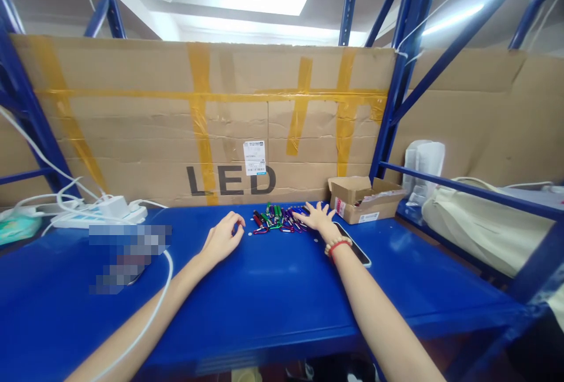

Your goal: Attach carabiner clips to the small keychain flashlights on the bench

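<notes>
A pile of small metallic carabiners in red, green, purple and blue lies on the blue shelf top, between my two hands. Just left of the pile is my left hand, with curved fingers and a gap between thumb and fingertips; I see nothing held in it. My right hand spreads its fingers over the right end of the pile, covering some of the pieces. Whether its fingertips touch them I cannot tell. A beaded bracelet and a red band circle the right wrist. Partly under that wrist lies a phone, dark screen up.
An open cardboard box stands at the back right. A tall cardboard sheet marked LED backs the shelf. White power strips with cables sit at the left; one cable loops over my left forearm. Blue metal posts rise at both sides.
</notes>
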The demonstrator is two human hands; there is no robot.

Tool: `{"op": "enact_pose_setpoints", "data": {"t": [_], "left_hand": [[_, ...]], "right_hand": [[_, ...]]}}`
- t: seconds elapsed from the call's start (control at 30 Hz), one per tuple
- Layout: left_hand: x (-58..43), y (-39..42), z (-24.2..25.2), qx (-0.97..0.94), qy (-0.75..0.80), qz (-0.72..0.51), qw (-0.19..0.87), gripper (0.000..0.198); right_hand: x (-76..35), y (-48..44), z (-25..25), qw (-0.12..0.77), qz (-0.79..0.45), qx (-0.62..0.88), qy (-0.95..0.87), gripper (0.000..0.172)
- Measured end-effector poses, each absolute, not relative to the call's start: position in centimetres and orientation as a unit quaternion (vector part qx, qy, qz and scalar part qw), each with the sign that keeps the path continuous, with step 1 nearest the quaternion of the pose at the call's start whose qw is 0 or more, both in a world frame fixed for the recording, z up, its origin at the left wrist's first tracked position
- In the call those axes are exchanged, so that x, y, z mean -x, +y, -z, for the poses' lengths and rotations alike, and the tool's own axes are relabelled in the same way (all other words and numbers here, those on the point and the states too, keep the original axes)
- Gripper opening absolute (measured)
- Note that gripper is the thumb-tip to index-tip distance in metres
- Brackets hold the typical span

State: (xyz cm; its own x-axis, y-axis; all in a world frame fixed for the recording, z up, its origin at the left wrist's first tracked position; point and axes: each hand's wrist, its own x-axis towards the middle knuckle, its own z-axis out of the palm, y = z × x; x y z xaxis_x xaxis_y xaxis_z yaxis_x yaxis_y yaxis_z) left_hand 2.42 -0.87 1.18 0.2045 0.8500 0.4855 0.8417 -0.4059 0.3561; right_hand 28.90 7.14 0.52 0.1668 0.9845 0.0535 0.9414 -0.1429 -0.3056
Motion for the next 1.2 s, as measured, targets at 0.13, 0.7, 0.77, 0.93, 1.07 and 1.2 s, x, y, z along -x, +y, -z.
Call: {"op": "enact_pose_setpoints", "data": {"t": [0.13,0.7,0.77,0.93,1.07,1.2], "left_hand": [[-2.4,-0.7,-0.9,-0.785,0.538,-0.308,0.002,0.016],[-10.1,7.8,-0.4,-0.858,0.500,-0.115,0.030,0.060],[-10.8,9.2,-0.1,-0.855,0.509,-0.092,0.040,0.063],[-10.9,10.9,0.5,-0.863,0.496,-0.071,0.061,0.066],[-10.1,10.8,0.9,-0.877,0.470,-0.083,0.061,0.063],[-9.1,10.2,1.1,-0.885,0.453,-0.098,0.052,0.062]], "right_hand": [[-28.8,6.9,-0.7,0.114,-0.099,0.741,-0.654,0.087],[-27.6,7.0,-0.3,0.087,-0.106,0.729,-0.670,0.085],[-27.8,7.3,-0.1,0.090,-0.102,0.735,-0.664,0.087],[-28.0,8.2,0.5,0.090,-0.104,0.752,-0.644,0.092],[-27.6,8.4,0.4,0.071,-0.092,0.750,-0.651,0.092],[-26.9,8.0,0.0,0.066,-0.093,0.746,-0.656,0.088]]}}
